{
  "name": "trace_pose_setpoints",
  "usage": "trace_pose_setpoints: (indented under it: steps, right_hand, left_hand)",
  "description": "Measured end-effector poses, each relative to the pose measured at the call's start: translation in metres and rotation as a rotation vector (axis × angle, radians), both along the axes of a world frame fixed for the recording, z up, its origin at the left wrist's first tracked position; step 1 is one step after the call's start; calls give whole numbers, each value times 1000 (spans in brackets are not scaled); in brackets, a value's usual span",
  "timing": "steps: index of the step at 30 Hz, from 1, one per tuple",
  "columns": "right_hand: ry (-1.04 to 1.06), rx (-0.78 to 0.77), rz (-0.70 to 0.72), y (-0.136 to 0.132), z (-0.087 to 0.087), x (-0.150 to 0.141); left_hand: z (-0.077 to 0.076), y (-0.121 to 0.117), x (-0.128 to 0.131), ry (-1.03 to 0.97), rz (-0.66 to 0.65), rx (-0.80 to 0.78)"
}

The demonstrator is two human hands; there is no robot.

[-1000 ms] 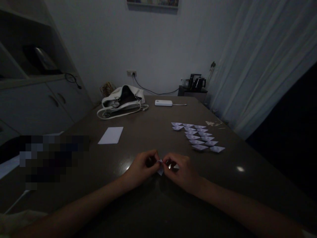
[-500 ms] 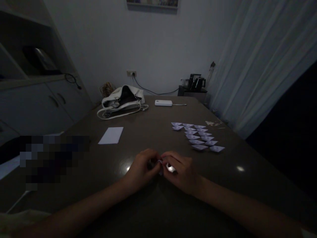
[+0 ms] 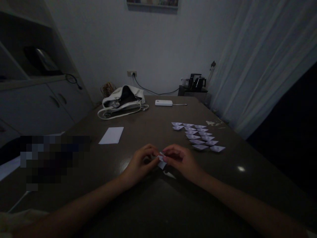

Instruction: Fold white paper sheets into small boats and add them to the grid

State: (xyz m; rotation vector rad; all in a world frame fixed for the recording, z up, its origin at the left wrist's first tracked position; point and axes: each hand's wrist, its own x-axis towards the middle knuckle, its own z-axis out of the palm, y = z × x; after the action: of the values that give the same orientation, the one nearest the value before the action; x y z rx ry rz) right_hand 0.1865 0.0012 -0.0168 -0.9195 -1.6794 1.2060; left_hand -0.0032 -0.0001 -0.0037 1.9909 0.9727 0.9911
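A small folded piece of white paper (image 3: 161, 164) is pinched between both hands above the near part of the dark table. My left hand (image 3: 141, 162) grips its left side between thumb and fingers. From the other side, my right hand (image 3: 182, 162) closes thumb and fingertips on its right edge. Fingers cover part of the folds. Several folded paper boats (image 3: 199, 137) lie in rows beyond my right hand. A stack of white paper sheets (image 3: 111, 135) lies flat beyond my left hand.
A white handbag (image 3: 125, 99) rests open at the table's far left. Right of it lies a white power bank (image 3: 163, 103) with a short cable. Paper scraps (image 3: 213, 123) are near the right edge. Black kettles (image 3: 197, 82) stand on a cabinet behind the table.
The folded paper has turned and shows more of its flat face between the hands. My right hand's fingers have shifted up and opened slightly from the earlier tight pinch.
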Motion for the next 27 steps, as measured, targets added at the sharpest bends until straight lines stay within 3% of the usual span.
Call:
trace_pose_setpoints:
  steps: [8,13,19,27]
  right_hand:
    - [57,-96,35,2,-2,0]
    - [-5,-1,-25,3,-1,3]
    - [-77,109,-37,1,-2,3]
    - [-122,-96,76,7,-4,5]
  left_hand:
    - [0,-2,1,-3,2,-9]
    - [-1,-1,1,-55,-15,-232]
    - [-3,4,2,-73,-44,-341]
    - [-2,7,2,-178,24,-451]
